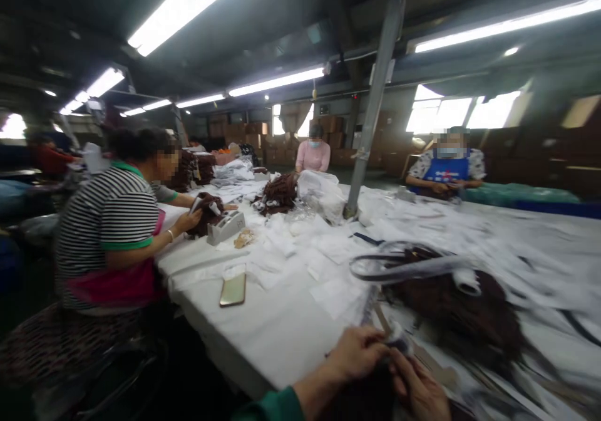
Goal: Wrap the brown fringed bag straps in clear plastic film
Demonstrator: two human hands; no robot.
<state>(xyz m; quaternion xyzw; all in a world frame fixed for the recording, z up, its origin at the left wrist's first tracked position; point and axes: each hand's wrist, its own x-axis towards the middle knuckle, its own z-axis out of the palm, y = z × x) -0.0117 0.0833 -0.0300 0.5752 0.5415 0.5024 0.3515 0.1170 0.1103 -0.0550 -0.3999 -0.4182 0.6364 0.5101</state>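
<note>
Near the bottom of the view my left hand (359, 353) and my right hand (417, 386) meet, fingers pinched closed close together. A whitish piece (401, 336) shows at the fingertips; blur hides what exactly they grip. Dark brown material (364, 399) lies beneath them, partly covered by my wrists. Just beyond my right hand rests a dark brown bag-like item (460, 317). Its looped strap (404, 274) has a pale wrapping, and a small white roll (467, 281) sits on top. Tan and white strips (436, 368) are spread beside my right hand.
Loose white sheets cover much of the white table (277, 327). A phone (233, 289) lies left of centre. At the left edge, a person in stripes (126, 214) handles brown goods by a tape dispenser (225, 228). Two people sit farther back. A grey post (373, 108) rises from the table.
</note>
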